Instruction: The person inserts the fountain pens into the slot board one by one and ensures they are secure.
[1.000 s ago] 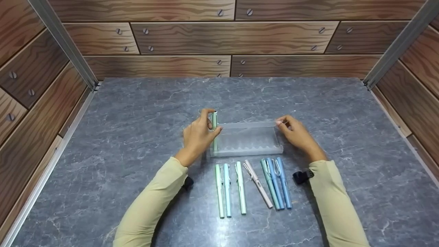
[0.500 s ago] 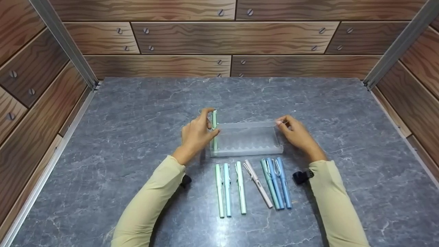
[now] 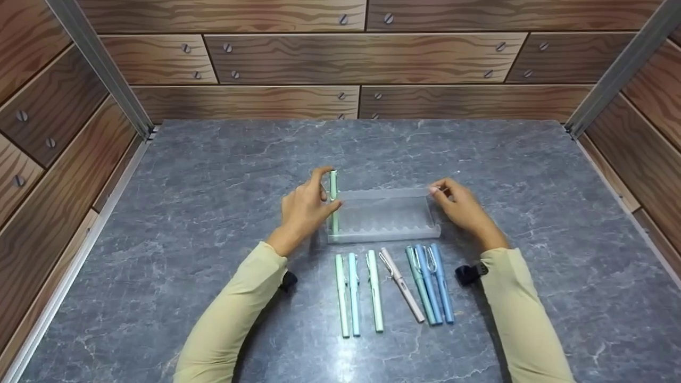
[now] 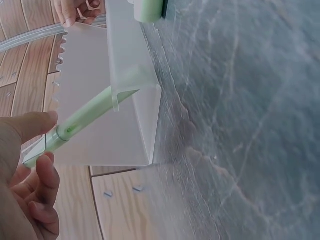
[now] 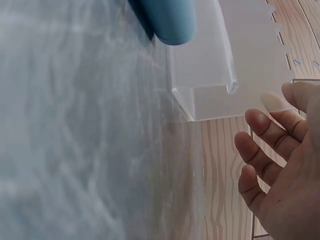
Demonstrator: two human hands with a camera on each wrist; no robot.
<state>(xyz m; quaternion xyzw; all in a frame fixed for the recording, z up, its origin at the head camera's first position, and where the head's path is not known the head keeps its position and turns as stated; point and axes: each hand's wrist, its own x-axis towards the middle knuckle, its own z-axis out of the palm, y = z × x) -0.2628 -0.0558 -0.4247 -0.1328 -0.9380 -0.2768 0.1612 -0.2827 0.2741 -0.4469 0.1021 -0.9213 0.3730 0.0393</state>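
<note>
My left hand (image 3: 304, 208) holds a pale green capped pen (image 4: 92, 111) by its upper part, thumb on the near side and the index finger bent at its top end. The pen leans in the left end of a clear plastic pen stand (image 3: 383, 235), its lower end behind the stand's front lip. My right hand (image 3: 464, 211) pinches the stand's back right corner between thumb and index finger. In the right wrist view, its other fingers (image 5: 260, 155) hang loosely bent beside the stand. Scalloped notches run along the stand's upper edge (image 4: 60, 62).
In front of the stand lie several capped pens: two pale green pens (image 3: 341, 298) with a light blue pen (image 3: 354, 298) between them, a slanting pinkish-grey pen (image 3: 404, 290), a teal pen (image 3: 420, 287) and two blue pens (image 3: 442, 287). Wood-patterned walls (image 3: 351, 58) surround the marbled grey table (image 3: 213, 159).
My left hand has shifted slightly left, its thumb a little further left along with it. The pen stays in the stand's left end. My right hand keeps its place at the corner.
</note>
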